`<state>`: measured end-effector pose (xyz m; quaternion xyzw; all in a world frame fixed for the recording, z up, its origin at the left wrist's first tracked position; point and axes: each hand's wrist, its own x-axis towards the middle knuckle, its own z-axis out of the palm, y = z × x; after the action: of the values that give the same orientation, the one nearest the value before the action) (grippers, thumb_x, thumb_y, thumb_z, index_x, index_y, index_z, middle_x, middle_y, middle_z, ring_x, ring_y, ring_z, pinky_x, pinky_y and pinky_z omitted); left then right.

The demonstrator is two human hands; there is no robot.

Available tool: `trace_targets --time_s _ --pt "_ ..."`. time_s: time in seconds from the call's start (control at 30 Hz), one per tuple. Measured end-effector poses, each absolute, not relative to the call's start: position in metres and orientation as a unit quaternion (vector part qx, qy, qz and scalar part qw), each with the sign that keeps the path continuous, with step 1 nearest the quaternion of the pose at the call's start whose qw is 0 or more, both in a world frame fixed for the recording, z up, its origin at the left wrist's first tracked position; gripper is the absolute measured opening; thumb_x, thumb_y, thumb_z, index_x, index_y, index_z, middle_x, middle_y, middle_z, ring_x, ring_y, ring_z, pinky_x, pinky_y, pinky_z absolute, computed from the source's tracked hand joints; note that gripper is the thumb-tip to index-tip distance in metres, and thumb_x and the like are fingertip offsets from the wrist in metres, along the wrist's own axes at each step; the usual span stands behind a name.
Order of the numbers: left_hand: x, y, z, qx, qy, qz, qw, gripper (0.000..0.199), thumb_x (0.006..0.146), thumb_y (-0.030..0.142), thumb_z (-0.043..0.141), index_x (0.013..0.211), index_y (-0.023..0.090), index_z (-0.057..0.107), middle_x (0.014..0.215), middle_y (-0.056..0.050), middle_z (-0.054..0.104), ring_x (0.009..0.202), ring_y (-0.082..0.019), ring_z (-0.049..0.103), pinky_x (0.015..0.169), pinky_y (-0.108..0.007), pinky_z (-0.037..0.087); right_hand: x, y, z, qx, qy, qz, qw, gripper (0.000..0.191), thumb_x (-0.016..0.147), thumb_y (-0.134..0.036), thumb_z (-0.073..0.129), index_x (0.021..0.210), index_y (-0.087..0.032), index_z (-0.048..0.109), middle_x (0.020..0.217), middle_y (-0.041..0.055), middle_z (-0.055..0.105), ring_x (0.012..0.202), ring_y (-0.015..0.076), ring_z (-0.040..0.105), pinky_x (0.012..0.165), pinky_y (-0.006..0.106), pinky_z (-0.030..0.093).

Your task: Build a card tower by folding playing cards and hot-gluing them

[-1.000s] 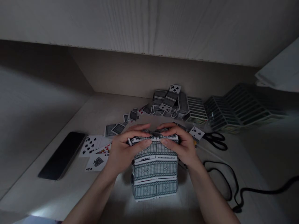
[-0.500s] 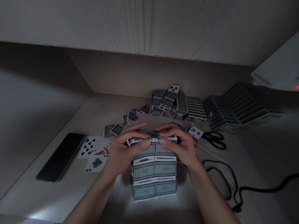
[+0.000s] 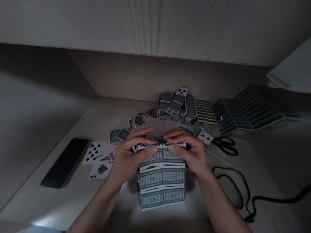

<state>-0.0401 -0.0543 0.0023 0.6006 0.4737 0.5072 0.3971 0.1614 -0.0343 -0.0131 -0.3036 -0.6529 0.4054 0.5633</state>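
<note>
A block-like structure of folded playing cards [image 3: 162, 178] stands upright on the desk in front of me. It has three stacked tiers with grey-green patterned backs facing me. My left hand [image 3: 132, 153] grips its top left part, thumb on the front face and fingers over the upper edge. On the top right, my right hand [image 3: 190, 150] holds it the same way. Both sets of fingertips come close together near the middle seam. The far side of the structure is hidden behind the hands.
Left are a black phone [image 3: 65, 163] and face-up cards [image 3: 100, 170]. Behind lie loose cards [image 3: 122, 134] and a pile of folded cards [image 3: 173, 105]. To the right are black-handled scissors [image 3: 225, 145], a black cable [image 3: 245, 184] and a long folded-card structure [image 3: 252, 110]. A shelf [image 3: 150, 29] overhangs the desk.
The view has shifted slightly, so most things sit a little further right. Both hands keep their places on the card structure.
</note>
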Motion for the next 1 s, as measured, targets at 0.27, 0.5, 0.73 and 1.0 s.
trace_targets --time_s 0.27,0.5,0.73,1.0 --pt "-0.0399 -0.0554 0.0004 0.596 0.466 0.515 0.403 0.014 0.073 0.026 0.081 0.082 0.036 0.077 0.118 0.004 0.072 0.116 -0.022 0.064 0.107 -0.045 0.048 0.1621 -0.0343 -0.0121 -0.292 -0.662 0.399 0.563 0.020 0.080 -0.022 0.076 0.093 -0.036 0.075 0.095 -0.0030 0.076 0.099 0.0197 0.067 0.091 0.043 0.051" --pt "-0.0391 -0.0564 0.0007 0.593 0.443 0.524 0.421 0.017 0.074 0.022 0.080 0.084 0.035 0.078 0.113 0.005 0.075 0.116 -0.020 0.064 0.108 -0.042 0.048 0.1621 -0.0351 -0.0105 -0.294 -0.664 0.396 0.562 0.016 0.080 -0.023 0.075 0.092 -0.034 0.075 0.093 -0.0017 0.077 0.100 0.0204 0.067 0.092 0.043 0.051" --pt "-0.0409 -0.0559 -0.0017 0.621 0.416 0.538 0.390 0.024 0.076 0.016 0.077 0.090 0.035 0.077 0.117 0.004 0.073 0.117 -0.019 0.064 0.107 -0.039 0.049 0.1624 -0.0337 -0.0116 -0.284 -0.668 0.388 0.569 0.018 0.080 -0.020 0.075 0.092 -0.032 0.075 0.094 -0.0004 0.076 0.098 0.0203 0.067 0.091 0.042 0.051" --pt "-0.0466 -0.0563 -0.0048 0.671 0.334 0.547 0.374 0.036 0.081 0.010 0.070 0.108 0.033 0.072 0.125 0.000 0.070 0.122 -0.018 0.060 0.109 -0.038 0.048 0.1665 -0.0321 -0.0118 -0.273 -0.671 0.384 0.572 0.025 0.079 -0.015 0.075 0.096 -0.034 0.075 0.095 -0.0019 0.076 0.099 0.0203 0.066 0.093 0.043 0.050"
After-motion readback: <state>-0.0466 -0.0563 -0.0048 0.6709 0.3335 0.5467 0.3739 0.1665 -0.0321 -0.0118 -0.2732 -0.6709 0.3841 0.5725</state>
